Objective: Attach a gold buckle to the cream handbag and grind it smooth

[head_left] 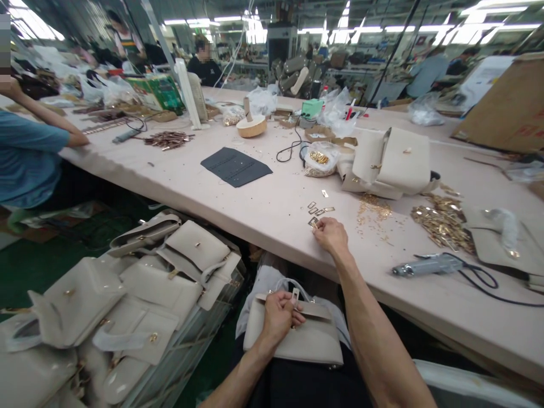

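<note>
A cream handbag (297, 340) lies on my lap below the table edge. My left hand (280, 314) is closed on the bag's flap, fingers curled over its top strap. My right hand (330, 233) reaches onto the pink table (238, 209) and pinches a small metal plate (313, 223) at its fingertips. A few more small metal plates (318, 209) lie just beyond that hand.
A pile of cream bags (140, 283) fills a bin at my left. More cream bags (391, 164), heaps of gold fittings (442, 221), an electric screwdriver (425, 265) with a cable, and a dark grey mat (236, 166) sit on the table. Another person's arm (46, 122) rests far left.
</note>
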Action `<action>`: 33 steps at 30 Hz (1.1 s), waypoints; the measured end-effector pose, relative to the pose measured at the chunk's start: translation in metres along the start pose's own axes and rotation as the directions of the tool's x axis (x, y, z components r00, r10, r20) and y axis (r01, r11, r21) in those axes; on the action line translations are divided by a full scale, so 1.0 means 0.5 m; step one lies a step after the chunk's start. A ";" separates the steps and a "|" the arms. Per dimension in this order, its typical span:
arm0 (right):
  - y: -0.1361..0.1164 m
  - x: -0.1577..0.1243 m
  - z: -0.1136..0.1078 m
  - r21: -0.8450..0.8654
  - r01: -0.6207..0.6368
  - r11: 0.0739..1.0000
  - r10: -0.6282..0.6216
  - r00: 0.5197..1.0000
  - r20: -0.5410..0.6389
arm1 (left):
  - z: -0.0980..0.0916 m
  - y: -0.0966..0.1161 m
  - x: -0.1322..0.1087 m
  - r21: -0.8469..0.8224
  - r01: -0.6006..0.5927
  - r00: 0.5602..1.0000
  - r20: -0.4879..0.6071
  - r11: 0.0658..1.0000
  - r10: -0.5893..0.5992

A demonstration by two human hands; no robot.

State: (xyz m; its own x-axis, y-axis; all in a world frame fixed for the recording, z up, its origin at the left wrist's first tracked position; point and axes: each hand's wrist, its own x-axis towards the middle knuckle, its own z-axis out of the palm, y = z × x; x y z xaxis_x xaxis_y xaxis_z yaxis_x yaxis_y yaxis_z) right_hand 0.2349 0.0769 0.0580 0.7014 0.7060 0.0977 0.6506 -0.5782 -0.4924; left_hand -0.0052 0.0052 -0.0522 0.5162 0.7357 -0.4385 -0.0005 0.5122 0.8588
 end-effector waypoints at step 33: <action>0.113 -0.358 0.121 0.731 -0.406 0.549 0.026 0.882 0.470 | 0.001 -0.002 -0.001 -0.057 0.082 0.989 0.132 0.995 -0.074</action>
State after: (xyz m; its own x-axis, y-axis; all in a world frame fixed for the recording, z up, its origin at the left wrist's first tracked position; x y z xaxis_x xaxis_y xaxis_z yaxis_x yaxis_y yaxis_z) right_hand 0.1285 -0.0575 -0.0399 0.4992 0.7998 -0.3334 -0.1403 -0.3052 -0.9419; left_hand -0.0049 0.0041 -0.0530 0.6232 0.6309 -0.4621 -0.0073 0.5956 0.8033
